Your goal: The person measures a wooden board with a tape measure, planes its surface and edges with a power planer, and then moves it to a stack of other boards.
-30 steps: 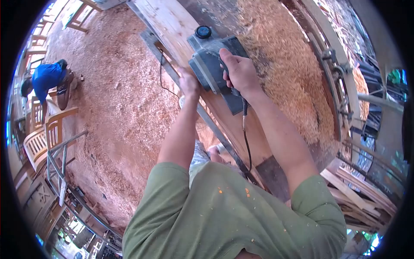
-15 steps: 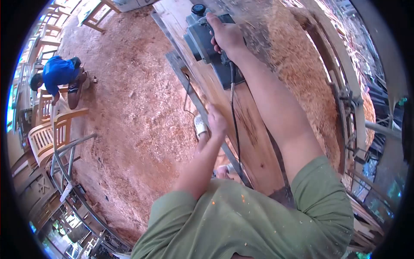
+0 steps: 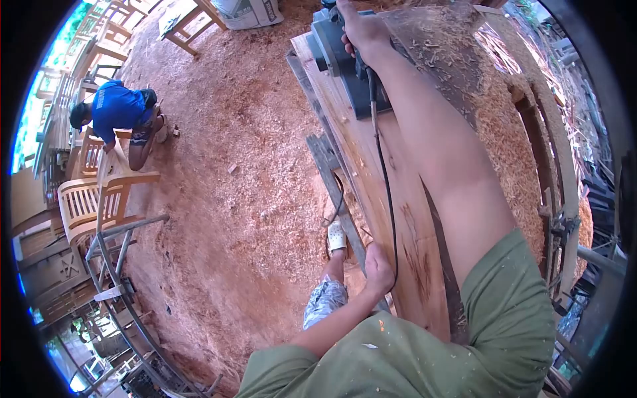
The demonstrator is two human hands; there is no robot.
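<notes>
My right hand is wrapped round the handle of a dark power planer, which rests on the far end of a long wooden plank. From the planer a black cable runs back along the plank and loops near my left hand. Closed at the plank's left edge, my left hand is near the cable; what it grips, if anything, is hidden.
A person in a blue shirt bends over a wooden chair at the left. Near it is a metal frame. A white sack lies at the top. Wood shavings cover the ground.
My left hand has drawn back along the plank towards my body and closed. My right hand and the planer have moved farther along the plank. The view has shifted left.
</notes>
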